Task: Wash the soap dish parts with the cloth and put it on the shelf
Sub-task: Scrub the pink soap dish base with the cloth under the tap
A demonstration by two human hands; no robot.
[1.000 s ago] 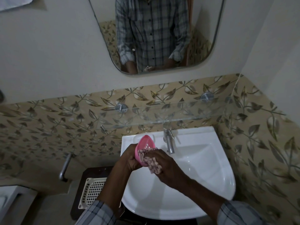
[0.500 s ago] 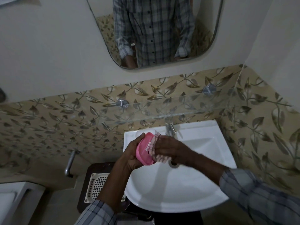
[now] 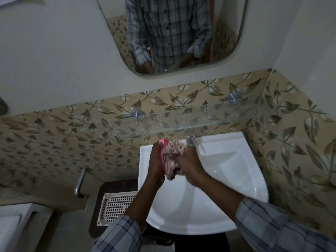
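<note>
Over the white basin (image 3: 227, 179), the left hand (image 3: 156, 160) curls its fingers round the pink soap dish part (image 3: 163, 142); the right hand (image 3: 190, 164) clutches the patterned cloth (image 3: 172, 155) against it.

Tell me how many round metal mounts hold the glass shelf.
2. The left mount is near the glass shelf's left end; the right mount is near the wall corner. None seems hidden.

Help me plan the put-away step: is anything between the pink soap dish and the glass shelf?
Nothing visible does. The left hand holds the soap dish just below the front edge of the glass shelf, the right hand grips the cloth against it, and the tap stands off to the right.
</note>
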